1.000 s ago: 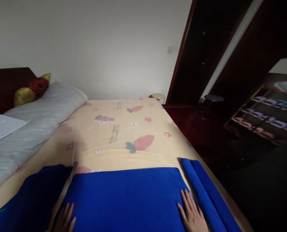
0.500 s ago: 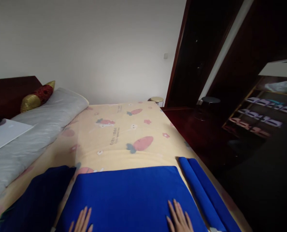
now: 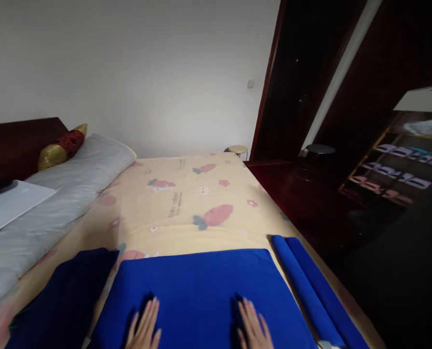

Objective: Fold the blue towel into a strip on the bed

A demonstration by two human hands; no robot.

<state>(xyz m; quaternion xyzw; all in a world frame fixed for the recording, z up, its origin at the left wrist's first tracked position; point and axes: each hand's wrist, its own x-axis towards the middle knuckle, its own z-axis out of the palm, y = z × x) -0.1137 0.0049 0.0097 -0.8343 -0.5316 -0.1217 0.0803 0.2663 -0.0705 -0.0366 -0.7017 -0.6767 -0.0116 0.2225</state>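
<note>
A blue cloth (image 3: 197, 286) lies spread flat on the bed, its near part cut off by the bottom of the view. Over its left half is my left hand (image 3: 145, 327), fingers stretched out and holding nothing. My right hand (image 3: 253, 325) is over the right half, also with straight fingers and nothing in it. Both hands cast shadows on the cloth; whether they touch it I cannot tell. Two narrow blue cloth rolls (image 3: 306, 291) lie side by side to the right. A darker blue cloth (image 3: 63, 295) lies in a loose heap to the left.
The bed has a cream sheet (image 3: 187, 179) with carrot prints. Grey bedding (image 3: 78, 184), a white board (image 3: 16, 203) and a red-and-gold cushion (image 3: 65, 145) lie at the left. Beyond the bed stand two stools (image 3: 238, 149) and a shoe rack (image 3: 401, 160).
Both hands have moved inward, closer together, and slightly farther up over the blue cloth. The cloths lie as before; the view has shifted slightly.
</note>
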